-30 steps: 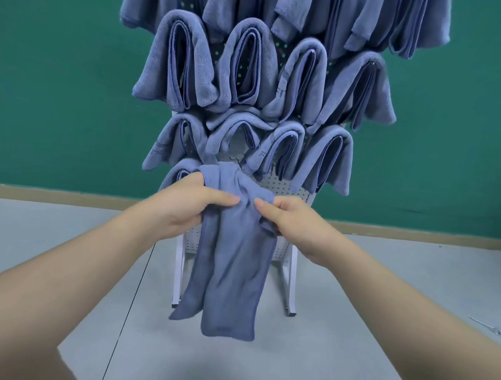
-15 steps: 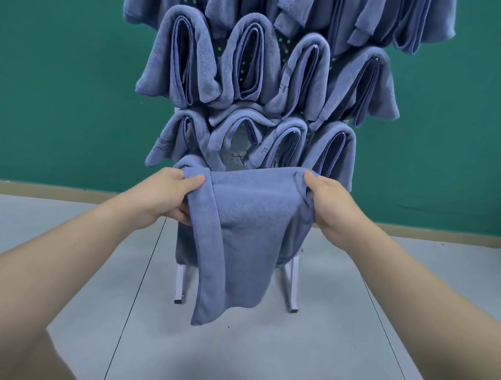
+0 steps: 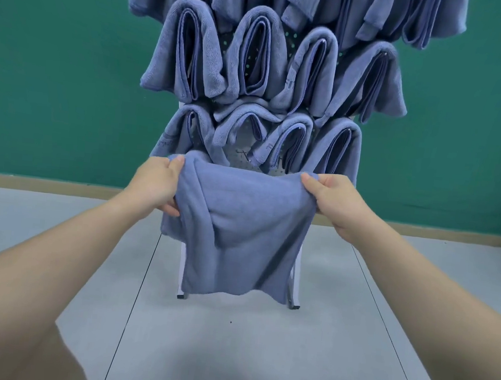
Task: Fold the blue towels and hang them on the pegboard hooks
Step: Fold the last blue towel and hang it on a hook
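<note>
— Fingers of left hand (image 3: 155, 185) and right hand (image 3: 338, 203): state?
— Curled, each pinching an upper corner of the blue towel (image 3: 238, 234), stretched between them.
— Towel position?
— Hanging before the pegboard (image 3: 248, 154), below the hung towels (image 3: 273, 69), above the floor (image 3: 228, 341).

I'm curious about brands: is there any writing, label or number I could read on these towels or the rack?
No text can be read.
Hung towels: faint embroidered marks on some edges, too blurred to read.
Pegboard: a small dark mark, illegible.
Held towel: no writing visible.
</note>
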The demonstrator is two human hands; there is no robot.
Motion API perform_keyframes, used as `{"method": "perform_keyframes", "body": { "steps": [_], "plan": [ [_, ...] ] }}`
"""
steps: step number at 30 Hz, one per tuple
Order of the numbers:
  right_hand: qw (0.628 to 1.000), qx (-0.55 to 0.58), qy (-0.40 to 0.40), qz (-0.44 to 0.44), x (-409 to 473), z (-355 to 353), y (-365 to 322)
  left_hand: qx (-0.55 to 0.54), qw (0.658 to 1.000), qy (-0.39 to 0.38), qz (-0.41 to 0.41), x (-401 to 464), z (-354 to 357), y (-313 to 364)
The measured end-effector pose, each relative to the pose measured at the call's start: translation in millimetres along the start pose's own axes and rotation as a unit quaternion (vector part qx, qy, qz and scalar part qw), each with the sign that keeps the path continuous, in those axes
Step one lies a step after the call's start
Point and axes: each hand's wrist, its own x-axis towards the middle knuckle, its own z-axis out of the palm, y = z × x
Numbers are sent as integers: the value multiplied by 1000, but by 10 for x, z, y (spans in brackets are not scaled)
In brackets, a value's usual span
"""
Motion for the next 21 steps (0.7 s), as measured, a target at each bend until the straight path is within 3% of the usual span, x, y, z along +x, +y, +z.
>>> {"method": "perform_keyframes", "body": {
  "steps": [5,8,12,15,21],
  "plan": [
    [999,13,42,27,57,-130,34,-140,988,-44,-54,110,-38,-76],
    [997,36,45,54,44,-180,23,-262,954,-129,-66,145,-53,-86],
    [991,113,-35,62,19,-265,22,-236,941,-244,-12,113,-113,-62],
    [993,104,-50,27,51,-322,49,-234,955,-185,-11,149,-95,-94],
    [998,4,57,27,125,-342,144,-203,978,-32,-40,243,-69,-182]
  ]
}}
